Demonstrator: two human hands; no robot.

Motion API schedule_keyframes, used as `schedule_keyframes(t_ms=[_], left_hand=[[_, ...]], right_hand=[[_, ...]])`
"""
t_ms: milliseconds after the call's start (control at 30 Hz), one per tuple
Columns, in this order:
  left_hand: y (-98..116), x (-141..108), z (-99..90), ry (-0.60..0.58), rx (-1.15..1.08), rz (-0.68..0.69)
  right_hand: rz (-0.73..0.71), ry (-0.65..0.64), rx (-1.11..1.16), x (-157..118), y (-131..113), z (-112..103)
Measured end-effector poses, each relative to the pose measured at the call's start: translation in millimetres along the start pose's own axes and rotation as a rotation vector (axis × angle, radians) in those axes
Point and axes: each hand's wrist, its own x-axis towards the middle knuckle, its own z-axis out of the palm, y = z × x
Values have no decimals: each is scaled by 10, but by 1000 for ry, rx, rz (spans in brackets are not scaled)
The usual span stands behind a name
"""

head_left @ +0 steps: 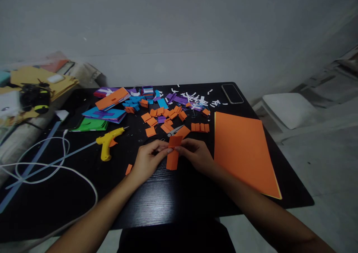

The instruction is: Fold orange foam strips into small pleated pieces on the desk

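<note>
Between both hands I hold a strip of orange paper (173,160) upright above the table's front part. My left hand (148,158) pinches its left edge with thumb and fingers. On the other side my right hand (197,154) pinches the right edge, its thumb near the middle of the strip. A crease or fold seems to cross the strip where the thumbs meet. Just behind it lie scissors (175,130), partly covered by the hands and paper. Small folded orange pieces (151,121) are scattered beyond my hands.
A yellow glue gun (107,143) with a long glue stick lies left, near a white cable (81,174). Orange sheets (240,152) are stacked right. Behind are a phone (232,94), white paper scraps (192,97), blue pieces (132,103) and a green packet (92,125).
</note>
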Motion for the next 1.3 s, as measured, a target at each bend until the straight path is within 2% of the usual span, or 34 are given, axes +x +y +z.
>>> schedule_keyframes(t_ms=[333,567,967,1300], left_hand=[[-11,-1,21,-29,-40,-22],[-19,-5,12,-43,9,25],[-8,-12,16,-25,-5,19],[-34,-10,-16,-35,113,119]], right_hand=[[-31,48,-85,1,48,-3],[-61,93,-197,-16,58,-1],[-90,121,-212,-32,57,10],[-133,125,-236,-45,59,16]])
